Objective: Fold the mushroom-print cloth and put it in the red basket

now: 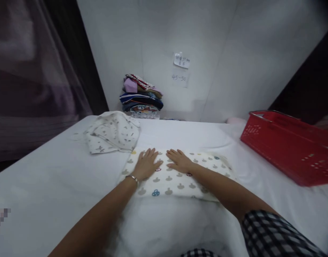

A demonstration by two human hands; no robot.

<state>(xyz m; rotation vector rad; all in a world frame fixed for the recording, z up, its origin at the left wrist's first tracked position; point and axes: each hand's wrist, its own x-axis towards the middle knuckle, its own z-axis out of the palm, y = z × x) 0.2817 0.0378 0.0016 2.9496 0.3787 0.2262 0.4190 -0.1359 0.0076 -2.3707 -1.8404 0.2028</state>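
Observation:
A white cloth with a grey mushroom print (168,182) lies folded flat on the white-covered surface (73,178) before me. Pressed on its left part is my left hand (147,165), palm down with fingers spread, a bracelet at the wrist. To the right of it my right hand (180,161) rests flat on the same cloth, fingers stretched out. Neither hand grips anything. Beyond my left hand, a second white cloth with small dark prints (114,132) lies in a loose heap.
A red plastic basket (289,146) stands tilted at the right. Against the back wall rises a stack of folded clothes (141,96). Two paper notes are on the wall (214,53). Dark curtains hang at the left (32,89).

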